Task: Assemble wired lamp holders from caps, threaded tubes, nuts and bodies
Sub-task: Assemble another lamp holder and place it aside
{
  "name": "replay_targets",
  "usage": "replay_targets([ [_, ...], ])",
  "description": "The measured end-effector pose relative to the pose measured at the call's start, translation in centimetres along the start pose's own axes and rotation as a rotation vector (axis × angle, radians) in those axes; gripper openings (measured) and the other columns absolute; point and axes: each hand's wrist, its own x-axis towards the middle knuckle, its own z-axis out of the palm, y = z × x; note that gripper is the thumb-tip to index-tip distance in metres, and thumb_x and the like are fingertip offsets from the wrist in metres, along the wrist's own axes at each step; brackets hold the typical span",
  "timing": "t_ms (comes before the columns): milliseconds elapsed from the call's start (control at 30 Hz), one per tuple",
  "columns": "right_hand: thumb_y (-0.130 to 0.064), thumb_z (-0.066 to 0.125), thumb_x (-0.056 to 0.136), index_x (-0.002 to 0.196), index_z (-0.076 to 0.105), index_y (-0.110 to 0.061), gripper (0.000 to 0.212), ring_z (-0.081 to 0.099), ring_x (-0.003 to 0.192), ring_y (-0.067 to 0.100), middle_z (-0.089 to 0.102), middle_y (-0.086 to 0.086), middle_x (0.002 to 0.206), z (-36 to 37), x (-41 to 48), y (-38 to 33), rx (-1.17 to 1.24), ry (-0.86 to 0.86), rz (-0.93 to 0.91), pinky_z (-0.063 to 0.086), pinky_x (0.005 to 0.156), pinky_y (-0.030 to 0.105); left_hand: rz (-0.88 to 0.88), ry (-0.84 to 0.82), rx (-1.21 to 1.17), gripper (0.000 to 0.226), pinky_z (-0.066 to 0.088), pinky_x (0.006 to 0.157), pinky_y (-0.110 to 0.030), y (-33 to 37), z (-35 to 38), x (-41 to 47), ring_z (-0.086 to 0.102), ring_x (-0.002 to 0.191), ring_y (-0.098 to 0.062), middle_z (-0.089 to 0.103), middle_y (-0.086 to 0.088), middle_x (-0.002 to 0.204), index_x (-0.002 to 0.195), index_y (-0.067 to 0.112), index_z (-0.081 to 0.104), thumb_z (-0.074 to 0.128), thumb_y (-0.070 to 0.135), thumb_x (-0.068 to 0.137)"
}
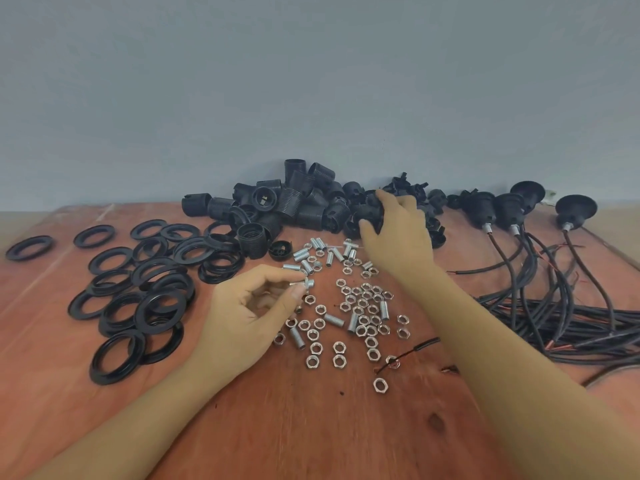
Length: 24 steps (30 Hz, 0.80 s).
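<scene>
Head camera: left grip [252, 306] pinches a threaded tube [309, 283], nuts [363, 306] just beside it. Farther off, right grip [398, 237] clasps a black cap [367, 213].

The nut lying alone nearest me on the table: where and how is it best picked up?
Pinch the nut across two opposite flat sides of its hexagon, coming straight down from above. It lies flat on the table with bare wood all round, so fingertips should fit.

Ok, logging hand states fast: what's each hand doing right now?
Left hand: pinches a threaded tube.
Right hand: grips a black cap in the pile.
</scene>
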Motion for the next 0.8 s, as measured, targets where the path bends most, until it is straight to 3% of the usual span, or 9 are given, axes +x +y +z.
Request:
replay_targets([
  [133, -0.038, 0.056, 0.097, 0.140, 0.049, -0.019, 0.047, 0.042, 0.126, 0.037, 0.046, 0.014, 0.138, 0.6, 1.9, 0.8, -0.193, -0.087, 0.034, 0.041, 0.098, 0.048, -0.001, 0.009, 0.028, 0.015, 0.056, 0.067, -0.024, 0.0, 0.0, 0.0, 0.069, 0.069, -0.012, 0.073, 0.000, 0.084, 0.095, 0.025, 0.072, 0.069, 0.018, 0.082],
  [233, -0.042, 0.061, 0.094, 0.118, 0.062, -0.017, 0.035, 0.046, 0.119, 0.031, 0.052, 0.009, 0.127, 0.7, 1.6, 1.3, -0.219, 0.007, -0.029, 0.044, 0.084, 0.040, 0.017, 0.014, 0.050, 0.017, 0.056, 0.068, -0.025, 0.0, 0.0, 0.0, 0.070, 0.071, -0.013, 0.073, 0.002, 0.084, 0.095, 0.030, 0.072, 0.070, 0.019, 0.082],
  [333, -0.043, 0.067, 0.089, 0.098, 0.067, -0.015, 0.029, 0.054, 0.101, 0.021, 0.057, 0.003, 0.113, 0.3, 0.9, 1.4, 0.014, 0.086, -0.072, 0.039, 0.074, 0.030, 0.031, 0.014, 0.059, 0.017, 0.055, 0.067, -0.021, -0.1, 0.0, 0.1, 0.069, 0.069, -0.011, 0.073, 0.005, 0.083, 0.094, 0.033, 0.073, 0.071, 0.021, 0.082],
  [433, -0.039, 0.068, 0.088, 0.095, 0.070, -0.015, 0.024, 0.060, 0.086, 0.014, 0.067, -0.003, 0.095, -0.2, -0.2, 1.5, 0.196, 0.142, -0.107, 0.044, 0.074, 0.028, 0.035, 0.003, 0.037, 0.014, 0.055, 0.066, -0.021, 0.0, 0.1, 0.0, 0.069, 0.068, -0.011, 0.073, 0.006, 0.083, 0.095, 0.033, 0.073, 0.070, 0.032, 0.082],
  [533, -0.034, 0.065, 0.091, 0.096, 0.069, -0.016, 0.019, 0.061, 0.081, 0.012, 0.068, -0.006, 0.087, -0.6, -0.9, 1.6, 0.186, 0.143, -0.100, 0.048, 0.072, 0.027, 0.038, 0.000, 0.053, 0.014, 0.056, 0.066, -0.023, -0.2, 0.1, -0.1, 0.069, 0.067, -0.011, 0.073, 0.008, 0.082, 0.096, 0.030, 0.073, 0.071, 0.025, 0.083],
  [667, -0.030, 0.064, 0.091, 0.092, 0.067, -0.022, 0.008, 0.060, 0.078, 0.001, 0.067, -0.013, 0.083, -0.9, -1.1, 1.6, 0.363, 0.166, -0.010, 0.039, 0.065, 0.009, 0.036, 0.006, 0.064, 0.015, 0.055, 0.065, -0.022, -0.1, 0.1, -0.1, 0.068, 0.066, -0.009, 0.072, 0.008, 0.081, 0.095, 0.028, 0.072, 0.069, 0.019, 0.083],
  [800, -0.028, 0.065, 0.091, 0.082, 0.067, -0.023, 0.011, 0.059, 0.071, -0.006, 0.065, -0.015, 0.075, -1.4, -1.2, 1.3, 0.526, 0.177, 0.074, 0.040, 0.062, 0.004, 0.032, 0.002, 0.074, 0.015, 0.056, 0.065, -0.023, -0.2, 0.1, 0.0, 0.069, 0.066, -0.010, 0.072, 0.009, 0.081, 0.096, 0.026, 0.072, 0.069, 0.020, 0.083],
])
